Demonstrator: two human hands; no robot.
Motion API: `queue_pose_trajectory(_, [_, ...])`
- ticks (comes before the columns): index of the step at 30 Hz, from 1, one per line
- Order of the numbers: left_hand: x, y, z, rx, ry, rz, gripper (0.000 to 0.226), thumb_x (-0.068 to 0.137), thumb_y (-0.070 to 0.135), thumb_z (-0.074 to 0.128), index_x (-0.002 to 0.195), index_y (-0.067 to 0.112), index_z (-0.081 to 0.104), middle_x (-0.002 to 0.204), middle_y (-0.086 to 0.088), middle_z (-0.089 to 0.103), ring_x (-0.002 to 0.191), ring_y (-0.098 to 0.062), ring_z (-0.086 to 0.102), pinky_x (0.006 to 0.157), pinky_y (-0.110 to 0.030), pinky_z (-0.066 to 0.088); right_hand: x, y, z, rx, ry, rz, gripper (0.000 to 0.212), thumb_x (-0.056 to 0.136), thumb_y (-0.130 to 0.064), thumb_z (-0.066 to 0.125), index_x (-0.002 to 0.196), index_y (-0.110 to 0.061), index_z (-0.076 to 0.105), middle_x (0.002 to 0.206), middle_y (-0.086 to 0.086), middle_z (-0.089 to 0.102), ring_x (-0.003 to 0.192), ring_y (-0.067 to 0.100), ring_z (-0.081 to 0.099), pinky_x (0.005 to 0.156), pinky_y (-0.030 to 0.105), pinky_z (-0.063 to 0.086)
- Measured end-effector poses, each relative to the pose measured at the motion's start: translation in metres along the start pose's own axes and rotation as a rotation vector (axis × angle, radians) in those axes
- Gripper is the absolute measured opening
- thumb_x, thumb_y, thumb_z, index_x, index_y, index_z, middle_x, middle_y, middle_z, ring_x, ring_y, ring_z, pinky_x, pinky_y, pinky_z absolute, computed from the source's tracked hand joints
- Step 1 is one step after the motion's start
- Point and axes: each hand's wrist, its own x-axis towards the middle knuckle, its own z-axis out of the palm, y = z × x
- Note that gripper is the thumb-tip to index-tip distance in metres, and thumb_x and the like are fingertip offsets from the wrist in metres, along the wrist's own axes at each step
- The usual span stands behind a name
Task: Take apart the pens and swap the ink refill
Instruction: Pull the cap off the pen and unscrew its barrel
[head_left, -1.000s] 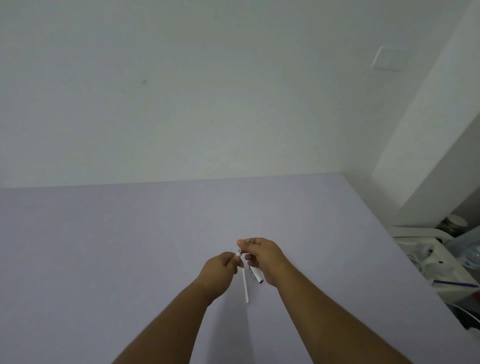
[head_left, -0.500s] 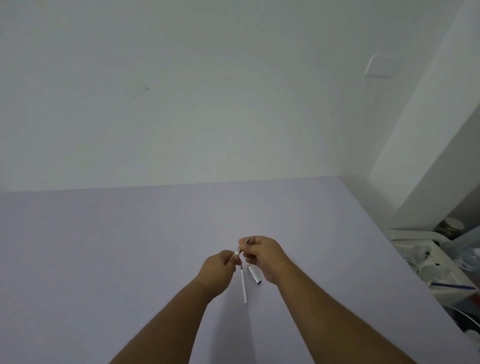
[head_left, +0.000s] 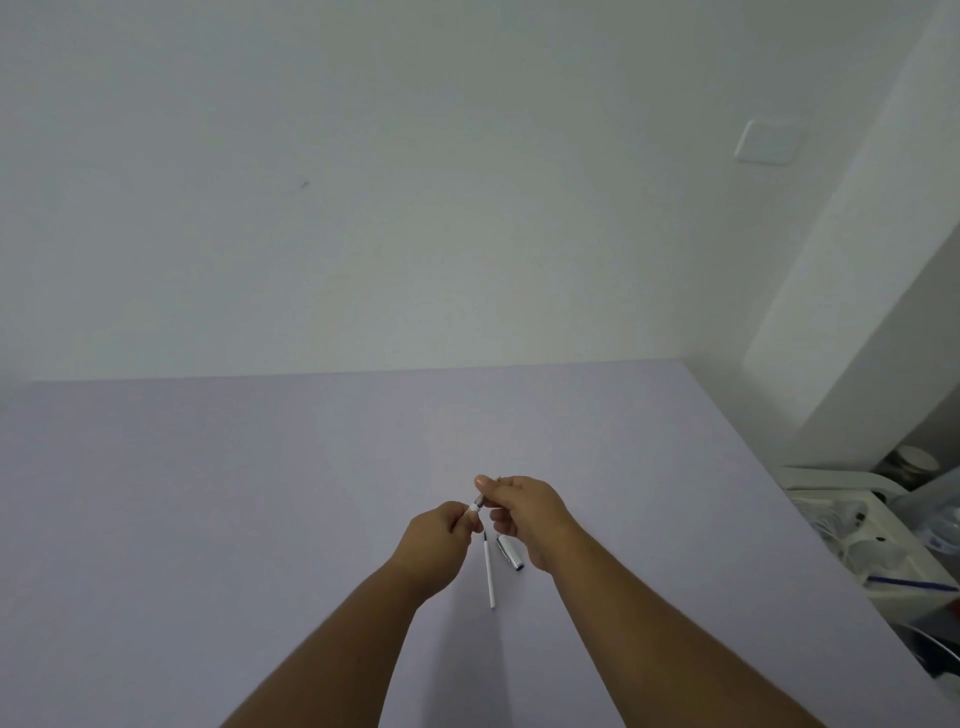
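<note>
Holding one pen section (head_left: 476, 505) pinched between both hands above the table (head_left: 208, 519).
Your left hand (head_left: 434, 535) and right hand (head_left: 524, 512) gripped opposite ends; its axis ran left-right, while the refill (head_left: 489, 574) lay just below, nearer your left.

A purple table and a white wall

The big purple table (head_left: 260, 519) meets the white wall (head_left: 363, 208). At 2 o'clock is a white wall plate (head_left: 768, 141). At 4 o'clock sits a white bin (head_left: 831, 480) of clutter.
</note>
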Motion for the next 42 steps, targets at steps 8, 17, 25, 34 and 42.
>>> queue_pose_trajectory(8, [0.003, 0.0, 0.001, 0.026, 0.013, -0.004, 0.027, 0.101, 0.03, 0.035, 0.089, 0.022, 0.058, 0.072, 0.007, 0.052, 0.061, -0.005, 0.045, 0.056, -0.016, 0.037, 0.002, -0.005, 0.0, 0.087, -0.034, -0.015, 0.006, 0.086, -0.012, 0.063, 0.091, -0.012, 0.067, 0.086, 0.006, 0.067, 0.075, 0.016, 0.059, 0.073, 0.026, 0.051])
queue_pose_trajectory(17, [0.008, 0.001, 0.0, 0.056, 0.021, 0.007, 0.027, 0.101, 0.031, 0.034, 0.089, 0.023, 0.057, 0.075, 0.007, 0.053, 0.066, -0.008, 0.048, 0.059, -0.017, 0.038, 0.006, -0.007, -0.005, 0.125, -0.048, -0.035, 0.029, 0.087, -0.004, 0.058, 0.115, -0.014, 0.059, 0.095, 0.005, 0.068, 0.087, 0.017, 0.062, 0.085, 0.031, 0.05])
queue_pose_trajectory(25, [0.011, 0.003, 0.0, 0.046, 0.013, 0.002, 0.027, 0.101, 0.029, 0.034, 0.09, 0.022, 0.058, 0.077, 0.006, 0.054, 0.065, -0.005, 0.047, 0.057, -0.017, 0.038, 0.008, -0.007, -0.004, 0.102, -0.031, -0.05, 0.032, 0.087, 0.001, 0.052, 0.113, -0.017, 0.058, 0.094, 0.002, 0.07, 0.09, 0.017, 0.063, 0.088, 0.033, 0.048])
queue_pose_trajectory(34, [0.01, 0.004, 0.0, 0.044, 0.004, 0.008, 0.027, 0.101, 0.029, 0.034, 0.089, 0.022, 0.057, 0.076, 0.006, 0.054, 0.064, -0.005, 0.047, 0.057, -0.017, 0.038, 0.005, -0.006, -0.003, 0.082, -0.017, -0.05, 0.033, 0.085, -0.003, 0.058, 0.115, -0.018, 0.058, 0.092, 0.002, 0.07, 0.086, 0.017, 0.062, 0.092, 0.035, 0.048])
queue_pose_trajectory(42, [0.012, 0.004, -0.002, 0.029, -0.005, 0.0, 0.026, 0.101, 0.03, 0.035, 0.09, 0.023, 0.057, 0.076, 0.006, 0.055, 0.065, -0.004, 0.048, 0.059, -0.016, 0.039, 0.005, -0.005, 0.001, 0.022, 0.019, -0.013, 0.018, 0.081, -0.018, 0.07, 0.096, -0.023, 0.06, 0.096, 0.005, 0.064, 0.073, 0.015, 0.054, 0.078, 0.03, 0.049])
